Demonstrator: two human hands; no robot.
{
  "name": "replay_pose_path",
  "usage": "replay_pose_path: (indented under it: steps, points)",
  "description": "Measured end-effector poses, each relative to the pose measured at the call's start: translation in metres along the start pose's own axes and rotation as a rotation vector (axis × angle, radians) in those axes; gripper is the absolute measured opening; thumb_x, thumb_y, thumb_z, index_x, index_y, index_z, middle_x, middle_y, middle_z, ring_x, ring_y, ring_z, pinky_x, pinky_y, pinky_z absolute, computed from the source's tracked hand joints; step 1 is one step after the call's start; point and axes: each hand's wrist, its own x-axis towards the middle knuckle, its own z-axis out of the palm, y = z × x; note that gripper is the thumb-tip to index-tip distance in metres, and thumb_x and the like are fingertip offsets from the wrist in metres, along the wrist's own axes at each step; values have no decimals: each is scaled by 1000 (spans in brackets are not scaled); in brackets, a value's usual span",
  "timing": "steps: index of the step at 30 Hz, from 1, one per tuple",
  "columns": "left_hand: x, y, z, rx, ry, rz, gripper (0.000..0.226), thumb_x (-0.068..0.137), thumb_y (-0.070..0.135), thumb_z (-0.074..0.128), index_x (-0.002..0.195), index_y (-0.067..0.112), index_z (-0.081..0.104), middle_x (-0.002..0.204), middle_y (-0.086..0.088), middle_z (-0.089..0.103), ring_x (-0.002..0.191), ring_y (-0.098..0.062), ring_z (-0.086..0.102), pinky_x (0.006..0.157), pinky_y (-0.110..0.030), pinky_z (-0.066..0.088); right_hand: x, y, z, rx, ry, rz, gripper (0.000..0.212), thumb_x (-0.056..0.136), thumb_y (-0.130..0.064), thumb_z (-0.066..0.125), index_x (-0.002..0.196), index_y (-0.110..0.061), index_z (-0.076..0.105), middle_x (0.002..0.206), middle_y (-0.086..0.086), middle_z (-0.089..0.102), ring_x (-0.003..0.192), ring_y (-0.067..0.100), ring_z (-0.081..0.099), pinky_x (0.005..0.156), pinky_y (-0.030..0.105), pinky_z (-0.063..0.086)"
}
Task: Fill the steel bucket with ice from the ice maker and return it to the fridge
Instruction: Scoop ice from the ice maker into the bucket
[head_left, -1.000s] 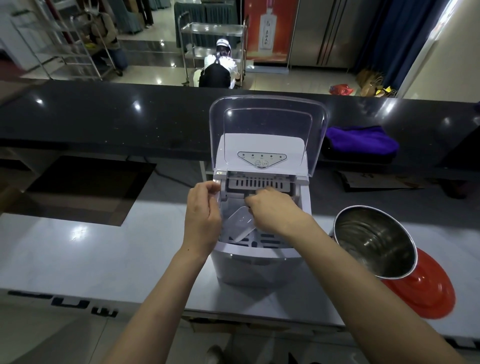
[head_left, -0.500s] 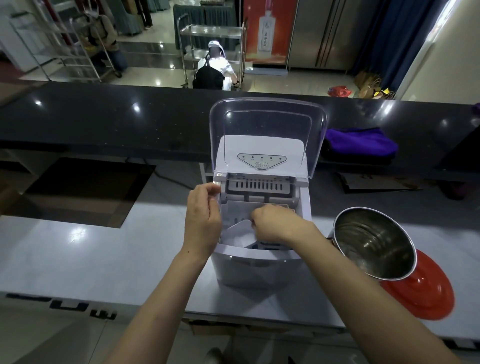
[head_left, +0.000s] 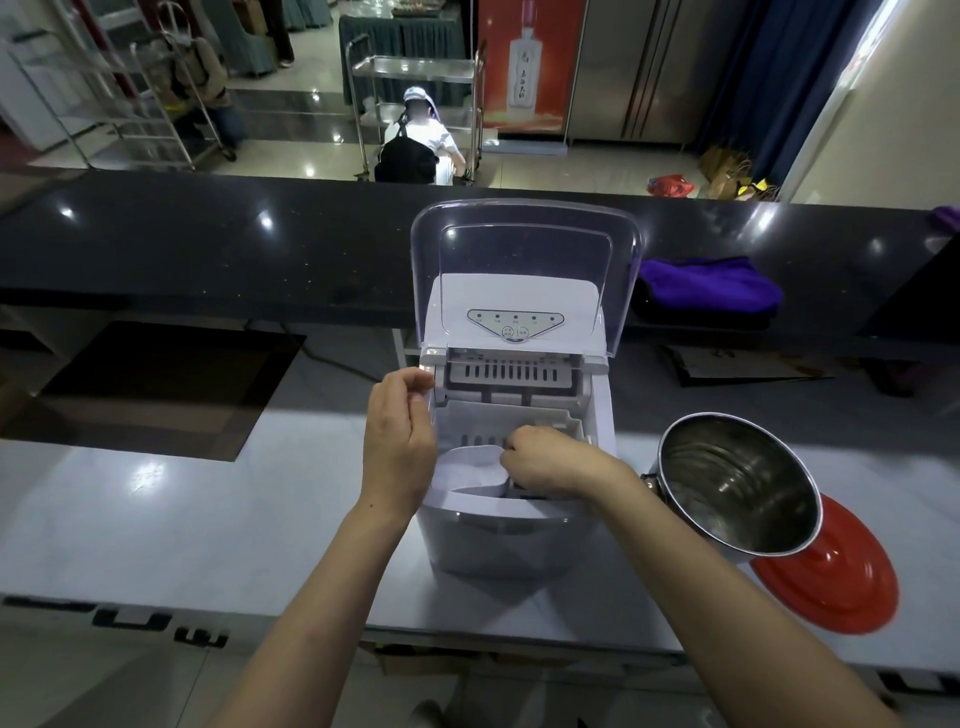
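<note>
- I am working at the white boxy plastic ice maker (head_left: 514, 441) at the centre of the frame, its one clear domed lid (head_left: 524, 260) standing up and open
- My right hand (head_left: 550, 462) is down inside the bin, fingers curled round the handle of the single white plastic ice scoop (head_left: 472, 467), whose bowl points toward the left of the frame
- My left hand (head_left: 400, 441) rests against the machine's left rim, fingers loosely curled with the tips touching the top corner; it steadies the body and grips nothing that I can see
- The one round steel bucket (head_left: 737, 483) sits right of centre, just beside the machine, tilted with its mouth toward me and leaning on one flat red round lid (head_left: 836, 571); it looks empty
- To scoop well I would push the bowl low and forward, lift it level, then cross to the bucket without clipping the rim
- Two hands, one scoop, one bucket, one red lid; I cannot make out any ice
</note>
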Motion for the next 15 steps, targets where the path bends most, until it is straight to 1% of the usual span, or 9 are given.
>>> replay_pose_path:
  steps: [2, 3, 5, 7, 9, 12, 13, 15]
  points:
    - [0, 1, 0, 1, 5, -6, 21, 108, 11, 42, 116, 16, 60, 109, 4, 60, 101, -8, 54, 85, -12, 44, -5, -1, -4, 38, 21, 16, 31, 100, -17, 38, 106, -3, 65, 118, 18, 65, 106, 35, 62, 91, 43, 52]
    - [0, 1, 0, 4, 8, -10, 20, 108, 11, 42, 116, 17, 60, 109, 4, 60, 101, -8, 55, 85, -16, 46, -7, -1, -6, 56, 31, 22, 29, 99, -17, 38, 103, -3, 64, 114, 17, 65, 104, 34, 62, 89, 42, 52]
    - [0, 2, 0, 13, 16, -17, 20, 108, 12, 42, 115, 19, 59, 108, 5, 61, 100, -8, 55, 85, -23, 51, -11, -2, -10, 81, 51, 29, 26, 99, -16, 37, 96, -5, 61, 106, 15, 64, 94, 31, 60, 79, 39, 50]
    - [0, 4, -1, 8, 21, -24, 19, 108, 15, 42, 112, 24, 58, 107, 6, 62, 100, -9, 57, 85, -29, 53, -16, -4, -14, 106, 79, 37, 24, 99, -16, 37, 87, -9, 57, 97, 12, 62, 80, 26, 55, 67, 36, 43]
    - [0, 7, -3, -7, 27, -40, 18, 109, 18, 41, 110, 29, 56, 106, 8, 63, 100, -10, 60, 85, -34, 56, -22, -4, -18, 129, 105, 43, 23, 98, -15, 38, 85, -9, 55, 95, 12, 62, 75, 24, 52, 61, 35, 40]
    - [2, 12, -7, -26, 25, -70, 18, 108, 20, 40, 110, 31, 54, 104, 17, 63, 100, -4, 60, 84, -35, 55, -32, -4, -28, 173, 139, 40, 23, 99, -12, 39, 89, -5, 58, 92, 11, 60, 72, 24, 49, 59, 34, 39]
    - [2, 14, -9, -37, 26, -74, 18, 108, 19, 40, 110, 30, 54, 104, 19, 63, 100, -2, 60, 84, -34, 55, -35, -4, -31, 172, 156, 32, 23, 100, -12, 38, 90, -5, 57, 92, 11, 58, 74, 25, 48, 61, 35, 39]
    - [2, 17, -12, -49, 34, -72, 18, 108, 18, 40, 110, 29, 55, 104, 16, 63, 100, -3, 60, 83, -32, 54, -40, -3, -38, 156, 191, 17, 24, 104, -17, 38, 94, -7, 57, 94, 11, 57, 82, 27, 50, 69, 36, 41]
